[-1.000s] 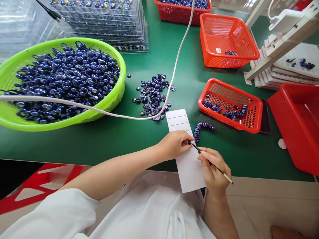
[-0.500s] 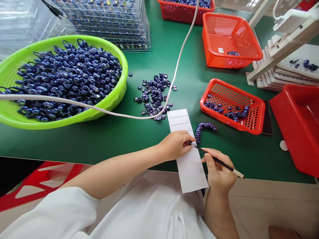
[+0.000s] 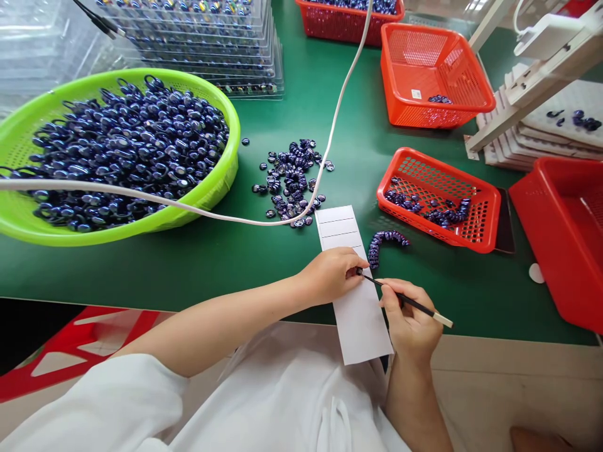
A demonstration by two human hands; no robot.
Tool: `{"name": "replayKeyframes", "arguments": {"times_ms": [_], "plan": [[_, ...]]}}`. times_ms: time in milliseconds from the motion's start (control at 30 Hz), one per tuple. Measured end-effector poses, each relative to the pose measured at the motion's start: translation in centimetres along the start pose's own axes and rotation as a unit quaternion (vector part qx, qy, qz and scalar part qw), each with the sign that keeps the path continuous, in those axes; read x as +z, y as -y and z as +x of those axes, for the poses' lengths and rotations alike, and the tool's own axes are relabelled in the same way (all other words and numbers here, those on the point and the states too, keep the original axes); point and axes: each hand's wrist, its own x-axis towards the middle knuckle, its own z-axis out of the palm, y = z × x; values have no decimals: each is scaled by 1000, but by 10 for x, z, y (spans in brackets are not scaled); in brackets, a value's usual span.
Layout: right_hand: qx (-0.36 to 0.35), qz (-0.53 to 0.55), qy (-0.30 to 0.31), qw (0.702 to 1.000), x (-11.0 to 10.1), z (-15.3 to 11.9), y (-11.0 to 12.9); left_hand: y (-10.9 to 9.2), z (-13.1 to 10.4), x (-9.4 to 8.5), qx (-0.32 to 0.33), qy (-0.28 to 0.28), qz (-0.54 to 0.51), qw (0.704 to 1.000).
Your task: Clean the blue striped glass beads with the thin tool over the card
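My left hand (image 3: 332,275) is closed in a pinch over a white paper strip (image 3: 360,323) with ruled lines. Between its fingertips is a small dark, shiny piece (image 3: 359,271), mostly covered. My right hand (image 3: 412,320) grips a slim black stick with a pale rear end, which looks like a fine paintbrush (image 3: 417,306). The brush's tip meets the small piece. Just beyond my fingers, a curved row of dark blue beads (image 3: 374,248) lies beside the paper. Farther off is a loose heap of similar pieces (image 3: 294,179).
A green basket (image 3: 230,157) full of dark looped pieces stands left. Red baskets (image 3: 490,220) are at right, with a red bin (image 3: 556,251) beyond. Stacked clear trays (image 3: 264,56) are at the back. A white cable (image 3: 336,119) crosses the green table (image 3: 264,263).
My right hand has shifted slightly left, and the brush's rear end has swung left and up a little. My left hand stays almost still with the small piece.
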Motion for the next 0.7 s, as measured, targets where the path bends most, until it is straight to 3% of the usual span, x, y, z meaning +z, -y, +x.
{"name": "replayKeyframes", "arguments": {"times_ms": [200, 400, 500, 600, 700], "plan": [[14, 15, -8, 1000, 0, 0, 4, 0, 0, -1, -6, 4, -5, 1000], [-26, -28, 2, 999, 1, 1, 0, -1, 0, 1, -10, 0, -13, 1000], [-25, 16, -7, 1000, 0, 0, 0, -3, 1, 0, -11, -3, -9, 1000], [-2, 87, -43, 995, 1, 0, 2, -1, 1, -13, -1, -27, 25, 999], [36, 133, -109, 984, 3, 2, 3, 7, 1, -43, -6, -107, 131, 986]]}}
